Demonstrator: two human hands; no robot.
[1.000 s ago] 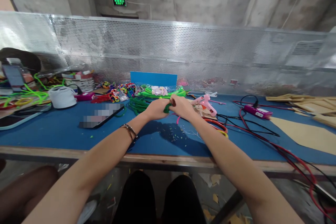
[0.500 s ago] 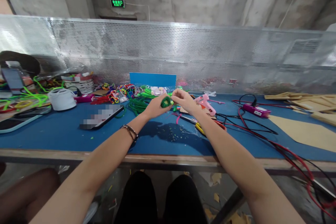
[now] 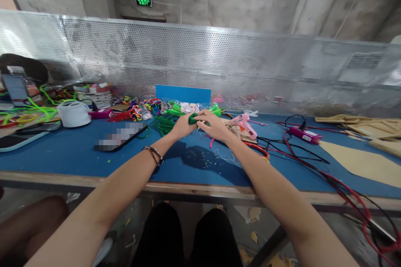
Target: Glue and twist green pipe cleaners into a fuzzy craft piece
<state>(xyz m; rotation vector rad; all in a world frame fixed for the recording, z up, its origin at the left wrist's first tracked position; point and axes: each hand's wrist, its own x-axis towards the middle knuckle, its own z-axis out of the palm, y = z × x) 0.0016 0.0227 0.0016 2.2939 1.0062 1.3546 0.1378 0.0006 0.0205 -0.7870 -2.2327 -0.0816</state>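
Note:
Above the blue table, my left hand (image 3: 184, 125) is closed around a small dark green fuzzy piece (image 3: 192, 119), which looks like bent pipe cleaner. My right hand (image 3: 213, 124) meets it from the right, its bent fingers pressed on the same green piece. Fingers cover much of the piece, so its full shape is hidden. Behind my left hand lies a bundle of dark green pipe cleaners (image 3: 163, 124). A pink glue gun (image 3: 242, 124) rests to the right of my right hand. Orange-handled scissors (image 3: 258, 149) lie partly under my right forearm.
A phone (image 3: 122, 137) lies to the left, near a white roll (image 3: 73, 114). Black and red cables run from a purple power strip (image 3: 304, 134) on the right. Cardboard sheets (image 3: 363, 160) cover the right end. A perforated metal screen (image 3: 250, 66) stands behind. Another person's leg shows lower left.
My right hand has moved left and closed over the green piece, which has turned in my fingers. My right forearm now hides more of the scissors. The view has shifted slightly.

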